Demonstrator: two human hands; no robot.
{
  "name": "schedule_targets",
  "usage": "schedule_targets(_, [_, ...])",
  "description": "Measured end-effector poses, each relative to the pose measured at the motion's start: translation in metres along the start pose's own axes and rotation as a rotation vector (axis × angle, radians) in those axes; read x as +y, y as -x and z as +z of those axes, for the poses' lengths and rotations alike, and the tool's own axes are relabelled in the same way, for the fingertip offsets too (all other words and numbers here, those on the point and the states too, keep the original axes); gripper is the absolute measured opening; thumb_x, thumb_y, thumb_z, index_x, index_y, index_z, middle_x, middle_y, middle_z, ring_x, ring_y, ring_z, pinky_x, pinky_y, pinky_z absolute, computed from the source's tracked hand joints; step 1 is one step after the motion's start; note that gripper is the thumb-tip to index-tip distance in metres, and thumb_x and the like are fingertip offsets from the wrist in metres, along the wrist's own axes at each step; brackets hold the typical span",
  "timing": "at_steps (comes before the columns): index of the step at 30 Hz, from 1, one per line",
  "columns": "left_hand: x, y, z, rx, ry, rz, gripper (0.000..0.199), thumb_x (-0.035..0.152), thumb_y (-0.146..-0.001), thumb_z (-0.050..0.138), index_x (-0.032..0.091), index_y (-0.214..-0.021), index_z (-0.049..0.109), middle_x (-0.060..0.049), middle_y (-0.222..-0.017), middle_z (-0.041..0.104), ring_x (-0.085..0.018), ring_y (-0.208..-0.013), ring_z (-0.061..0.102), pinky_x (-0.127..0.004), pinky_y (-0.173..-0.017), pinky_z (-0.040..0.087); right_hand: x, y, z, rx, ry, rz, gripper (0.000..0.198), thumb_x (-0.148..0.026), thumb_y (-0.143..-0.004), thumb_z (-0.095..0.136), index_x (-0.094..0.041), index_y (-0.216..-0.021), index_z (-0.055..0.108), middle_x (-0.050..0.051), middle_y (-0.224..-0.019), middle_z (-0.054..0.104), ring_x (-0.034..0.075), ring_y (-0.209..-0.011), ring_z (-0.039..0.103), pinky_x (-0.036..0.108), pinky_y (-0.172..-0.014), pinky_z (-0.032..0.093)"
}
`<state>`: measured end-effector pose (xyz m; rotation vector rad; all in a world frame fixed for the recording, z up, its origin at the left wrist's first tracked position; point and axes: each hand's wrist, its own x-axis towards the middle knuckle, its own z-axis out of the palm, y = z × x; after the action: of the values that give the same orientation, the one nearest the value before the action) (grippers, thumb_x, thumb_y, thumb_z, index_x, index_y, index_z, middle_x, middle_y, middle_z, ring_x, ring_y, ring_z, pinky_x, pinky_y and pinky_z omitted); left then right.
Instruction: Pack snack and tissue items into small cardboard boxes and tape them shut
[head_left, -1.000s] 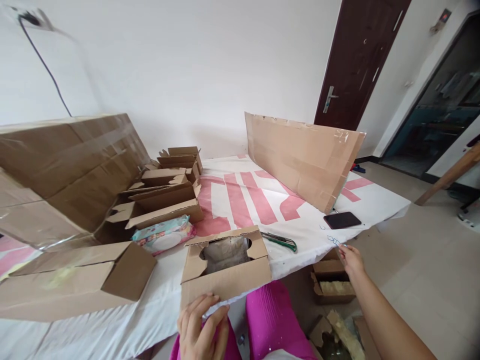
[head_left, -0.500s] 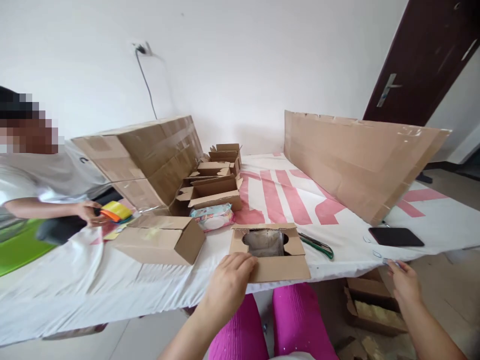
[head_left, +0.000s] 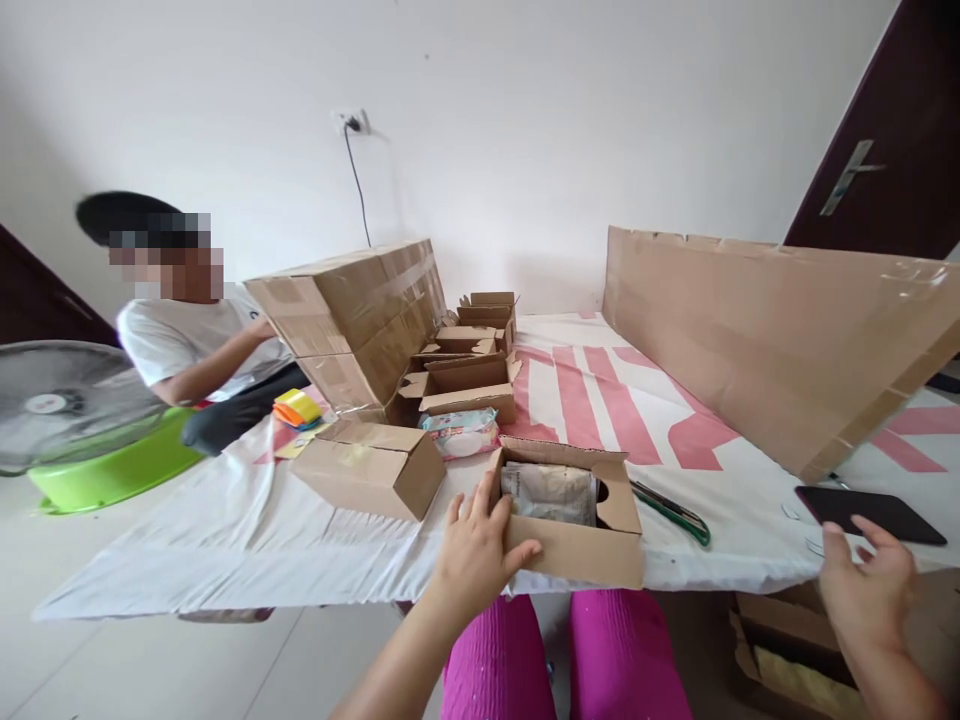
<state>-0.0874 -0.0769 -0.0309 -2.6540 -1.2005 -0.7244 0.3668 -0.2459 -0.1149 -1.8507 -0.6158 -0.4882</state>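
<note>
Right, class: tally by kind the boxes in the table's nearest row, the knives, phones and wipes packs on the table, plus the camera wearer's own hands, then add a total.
Boxes: 2
Knife: 1
Phone: 1
Wipes pack: 1
Hands: 2
Total: 7

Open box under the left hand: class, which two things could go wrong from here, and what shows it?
The open box sits at the front edge of the table, so a careless pull by the left hand might tip it off.
The green cutter lies close beside it; a reaching hand could brush it.
</note>
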Motion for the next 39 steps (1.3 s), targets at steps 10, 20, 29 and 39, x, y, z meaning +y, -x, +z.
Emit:
schedule_targets(10, [0.009,0.02,0.025,0.086,0.073,-0.122,0.043,0.06,-0.082,0.058,0.019,-0.09,0.051,-0.023,-0.147,0.039,-0.036,-0.109,0.061,-0.048,-0.081,0.052,-0.249,0.074,0.048,-0.912,-0.288,-0.896,0.022,-0.019,-0.093,0.047,-0.022,-0.113,0.057,0.008,-0.113,0.065,0.021,-0.106,0.06,0.035,-0.091,0.049])
schedule_targets(20, [0.015,0.025,0.03,0.056,0.081,-0.236,0.043,0.058,-0.078,0.065,0.018,-0.092,0.059,-0.012,-0.156,0.029,-0.049,-0.143,0.014,-0.065,-0.101,0.038,-0.281,0.097,0.101,-1.055,0.242,-0.933,0.017,-0.027,-0.069,0.079,-0.016,-0.076,0.069,0.012,-0.091,0.067,0.031,-0.096,0.059,0.043,-0.084,0.041])
schedule_targets(29, [0.018,0.032,0.021,0.048,0.329,-0.39,0.025,0.036,-0.08,0.069,0.019,-0.094,0.057,-0.013,-0.162,0.003,-0.04,-0.138,0.037,-0.053,-0.096,0.05,-0.281,0.077,0.077,-0.74,-0.316,-0.786,0.003,-0.021,-0.083,0.066,-0.021,-0.08,0.065,0.005,-0.097,0.065,0.02,-0.091,0.061,0.034,-0.082,0.047])
schedule_targets(39, [-0.039,0.017,-0.001,0.262,0.088,-0.452,0.03,0.029,-0.085,0.061,0.018,-0.113,0.055,-0.017,-0.156,0.026,-0.039,-0.134,0.042,-0.055,-0.1,0.046,-0.243,0.028,0.024,-0.385,-0.571,-0.671,0.009,-0.027,-0.084,0.068,-0.023,-0.088,0.061,0.003,-0.086,0.064,0.018,-0.079,0.062,0.028,-0.07,0.05])
